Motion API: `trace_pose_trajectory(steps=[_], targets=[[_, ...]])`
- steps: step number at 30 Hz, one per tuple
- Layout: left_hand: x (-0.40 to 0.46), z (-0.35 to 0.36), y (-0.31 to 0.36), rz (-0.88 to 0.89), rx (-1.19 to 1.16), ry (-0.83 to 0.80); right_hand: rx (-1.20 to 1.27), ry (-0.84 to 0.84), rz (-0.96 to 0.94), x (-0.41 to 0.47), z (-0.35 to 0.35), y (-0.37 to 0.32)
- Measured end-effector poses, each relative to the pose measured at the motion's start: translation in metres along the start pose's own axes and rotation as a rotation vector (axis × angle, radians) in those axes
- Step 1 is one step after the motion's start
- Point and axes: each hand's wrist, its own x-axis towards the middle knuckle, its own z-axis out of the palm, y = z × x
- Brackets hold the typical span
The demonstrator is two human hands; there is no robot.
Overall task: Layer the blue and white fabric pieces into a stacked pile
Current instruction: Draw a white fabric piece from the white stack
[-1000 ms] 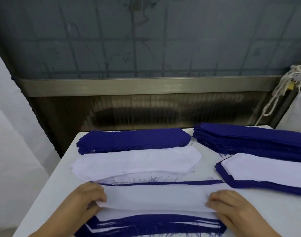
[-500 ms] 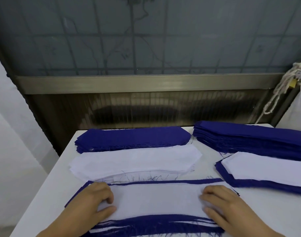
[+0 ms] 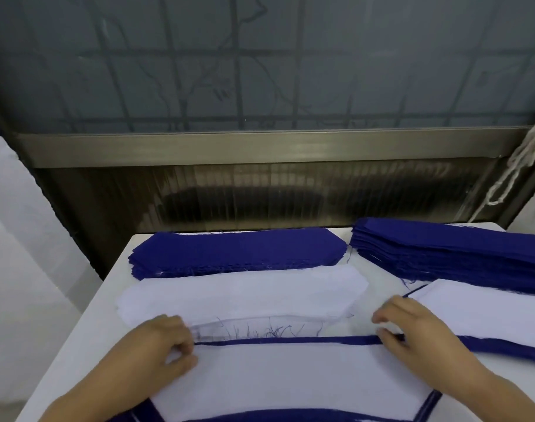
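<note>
Both hands pinch the far corners of the top white fabric piece, the left hand and right hand squaring it, seemingly, over the layered blue-and-white pile. Just beyond their fingers, the loose white fabric stack lies within easy reach on the tabletop.

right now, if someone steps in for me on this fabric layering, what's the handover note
Left hand: fingers curled on the left far corner of the top white piece of the near pile.
Right hand: fingers at its right far corner, by the blue edge underneath.
Supplies: white stack just behind, blue stack beyond it, taller blue stack far right, a white-on-blue pile at right.
Done: a white piece lies on top of the near pile.
Left: square it up, then probably a blue piece next, alternating on.
</note>
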Motion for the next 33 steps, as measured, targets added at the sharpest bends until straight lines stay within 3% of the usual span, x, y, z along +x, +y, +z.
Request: trace_pose_trajectory(steps=[9, 14, 22, 27, 31, 33], targets=[[0.144, 0.004, 0.041, -0.021, -0.129, 0.238, 0.127, 0.007, 0.042, 0.158, 0.034, -0.026], [0.194, 0.012, 0.034, -0.121, -0.269, 0.118, 0.025, -0.078, 0.114, 0.191, 0.059, -0.009], [0.214, 0.016, 0.026, -0.176, -0.340, 0.039, -0.068, -0.090, 0.015, 0.207, 0.066, 0.001], [0.221, 0.016, 0.029, -0.232, -0.312, 0.018, -0.259, -0.262, -0.023, 0.219, 0.067, 0.003], [0.228, 0.015, 0.029, -0.231, -0.297, 0.029, -0.223, -0.287, 0.030, 0.223, 0.061, -0.001], [0.231, 0.015, 0.028, -0.238, -0.272, 0.032, -0.112, -0.223, -0.004, 0.218, 0.060, -0.001]])
